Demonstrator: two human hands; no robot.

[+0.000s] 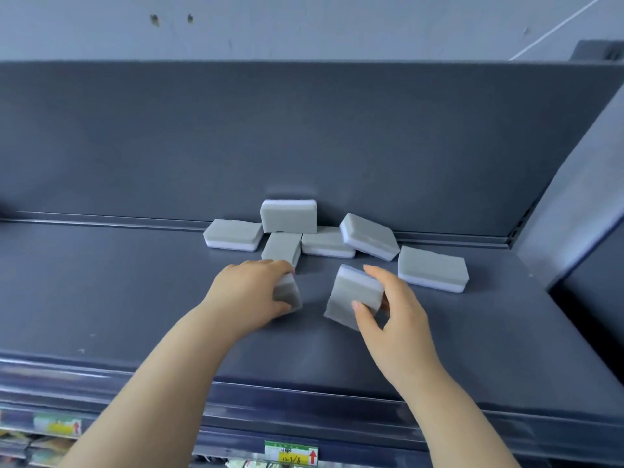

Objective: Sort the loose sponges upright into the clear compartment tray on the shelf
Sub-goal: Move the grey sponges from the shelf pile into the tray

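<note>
Grey-and-white sponges lie on the dark shelf (135, 298). My left hand (246, 292) grips one sponge (288, 293) from above, near the shelf surface. My right hand (391, 312) pinches a second sponge (354, 295), tilted on its edge, between thumb and fingers. Behind them several loose sponges sit by the back panel: one upright against the panel (288, 217), one flat at the left (233, 234), one just beyond my left hand (282, 246), one in the middle (326, 244), one leaning (369, 236), and one flat at the right (432, 269). No clear compartment tray is in view.
The shelf's dark back panel (304, 136) rises behind the sponges and a side panel (580, 211) closes the right end. Price labels (292, 453) hang on the front rail, with goods on a lower shelf at the bottom left (40, 444).
</note>
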